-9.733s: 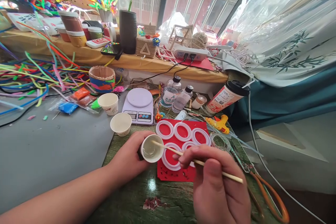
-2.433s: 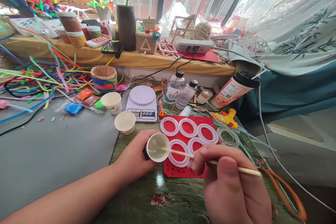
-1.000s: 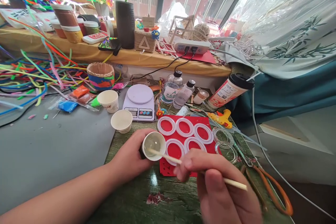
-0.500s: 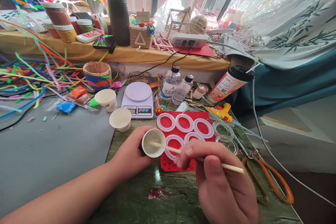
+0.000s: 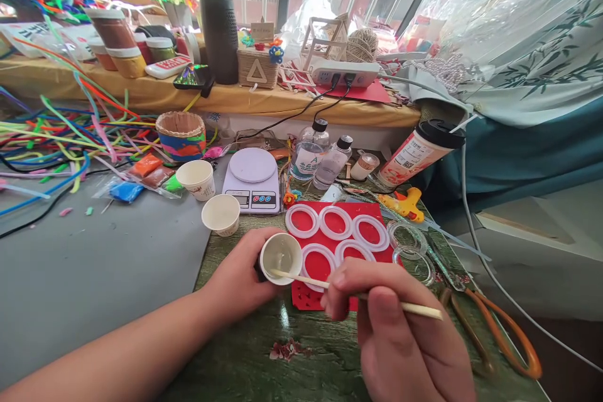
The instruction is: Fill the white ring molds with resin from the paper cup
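"Green tabletop [image 5: 245, 358]: hand status?"
"My left hand [image 5: 242, 273] clamps the paper cup [image 5: 282, 245] near the white rings [image 5: 319, 247]; my right hand [image 5: 396, 326] pinches the stick [image 5: 311, 281], tip inside."
"Step?"
"Stirring, I judge; the next stroke calls for a steady cup."

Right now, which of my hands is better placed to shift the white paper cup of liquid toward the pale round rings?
Your left hand, I'd say: it grips that cup close beside the rings on the flat red sheet, while your right hand holds the thin pale wooden stick.
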Demonstrator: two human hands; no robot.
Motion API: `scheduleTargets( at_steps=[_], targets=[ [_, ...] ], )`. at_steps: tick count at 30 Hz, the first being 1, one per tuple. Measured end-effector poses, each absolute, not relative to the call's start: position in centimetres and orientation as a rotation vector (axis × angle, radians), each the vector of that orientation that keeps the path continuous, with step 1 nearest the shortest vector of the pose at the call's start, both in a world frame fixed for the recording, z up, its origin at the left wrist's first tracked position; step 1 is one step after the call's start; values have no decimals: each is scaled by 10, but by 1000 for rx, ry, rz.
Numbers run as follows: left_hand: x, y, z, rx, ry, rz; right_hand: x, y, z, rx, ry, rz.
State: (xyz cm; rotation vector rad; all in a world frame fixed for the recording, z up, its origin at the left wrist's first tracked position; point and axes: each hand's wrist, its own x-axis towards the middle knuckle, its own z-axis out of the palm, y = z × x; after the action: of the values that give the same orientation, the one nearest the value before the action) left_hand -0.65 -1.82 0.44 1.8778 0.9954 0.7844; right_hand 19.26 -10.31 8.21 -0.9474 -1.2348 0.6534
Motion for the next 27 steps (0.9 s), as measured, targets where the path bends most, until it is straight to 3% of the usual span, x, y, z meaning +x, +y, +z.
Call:
scheduleTargets(
  at_steps=[17,27],
  targets=[
    [-7,-19,7,1879,988,794,198,-106,86,-1000,-1174,601],
    [-8,-18,7,1874,996,826,211,-100,77,-993,-1429,618]
  ],
)
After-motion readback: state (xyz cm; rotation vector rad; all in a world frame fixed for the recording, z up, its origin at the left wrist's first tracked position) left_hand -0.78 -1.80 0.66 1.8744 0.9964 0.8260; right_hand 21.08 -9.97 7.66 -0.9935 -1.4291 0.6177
